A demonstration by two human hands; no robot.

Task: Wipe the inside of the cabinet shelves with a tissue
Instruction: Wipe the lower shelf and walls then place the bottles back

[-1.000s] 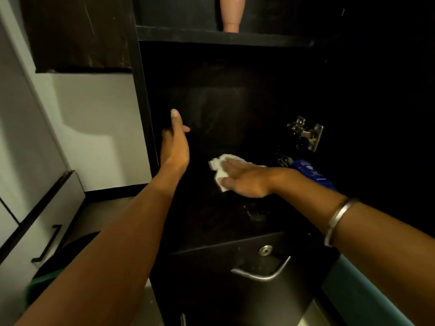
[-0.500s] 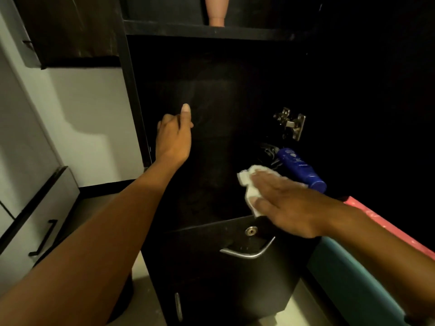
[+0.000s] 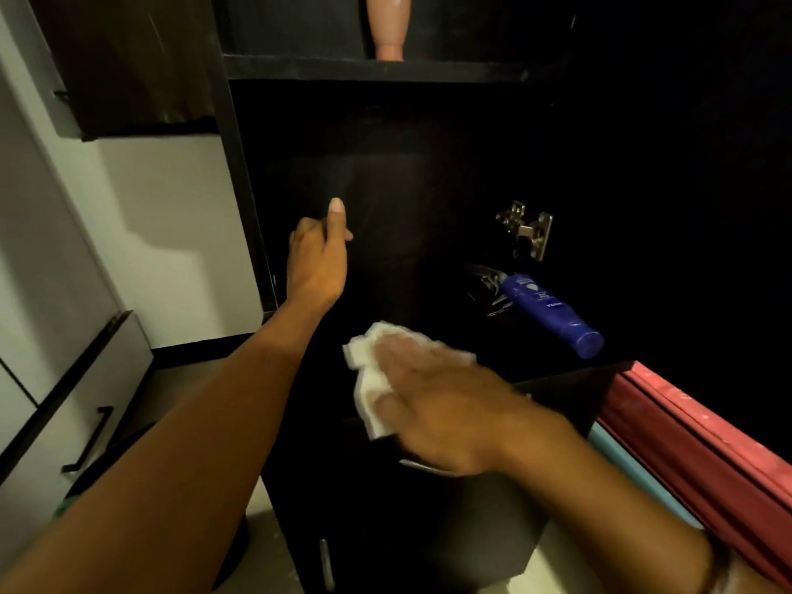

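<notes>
a home — dark cabinet (image 3: 385, 173), lotion bottle (image 3: 550, 312), drawers (image 3: 64, 422).

The cabinet (image 3: 385, 173) is seen in black throughout, its shelf (image 3: 373, 72) edged with faint pale scuffs. A white tissue (image 3: 366, 381) is shown against the dark surface. A deep blue bottle (image 3: 550, 312) with small white lettering is seen lying at the right, just beside a silver metal hinge (image 3: 527, 233). A pale pink bottle (image 3: 388, 25) is seen on the upper shelf. The wall (image 3: 171, 233) at the left is white, and the drawers (image 3: 64, 392) there are light grey with a black handle (image 3: 88, 439). At the right edge, a red sheet (image 3: 703, 456) is bordered by a light blue strip (image 3: 634, 478).
</notes>
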